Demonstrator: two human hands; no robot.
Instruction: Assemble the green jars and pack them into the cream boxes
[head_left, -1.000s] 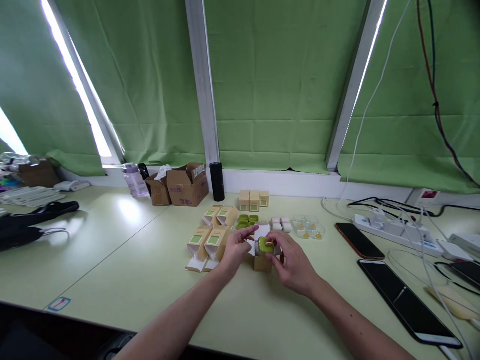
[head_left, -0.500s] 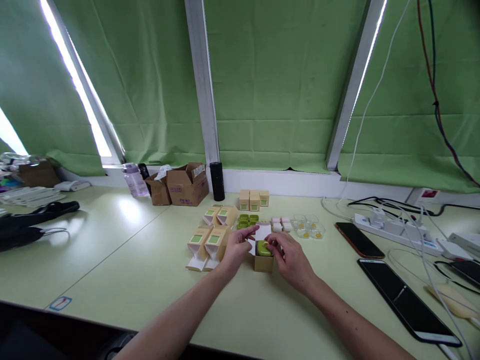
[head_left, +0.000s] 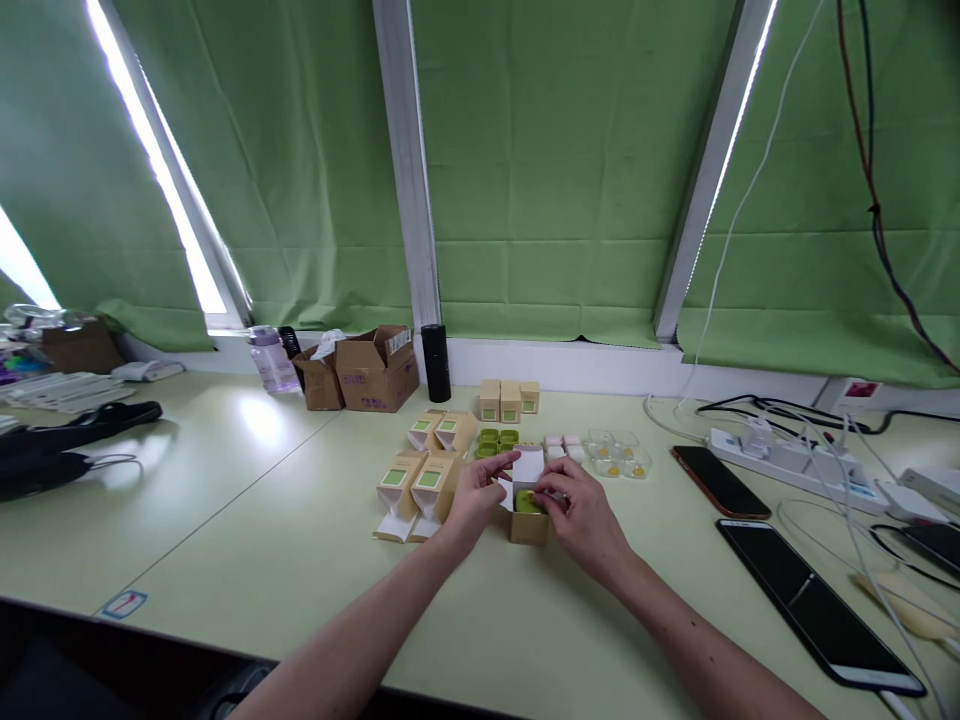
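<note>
A small kraft cardboard box stands on the table between my hands, its white-lined flaps up. Inside its mouth sits a rounded green case. My right hand pinches the top of this case with thumb and fingertips. At the left side of the box, my left hand has its thumb and index finger about the raised flaps, steadying them. Several similar boxes with green labels lie just left of my left hand, some with flaps open. Beyond the hands are green cases and white ones.
Clear plastic cups with yellow bits lie right of the white cases. Three closed boxes stand behind. Two phones and a power strip with cables are at right. A brown carton and black cylinder stand at the back.
The green case has sunk lower into the small box, with my right fingers following it down. My left hand stays about where it was at the flaps.
</note>
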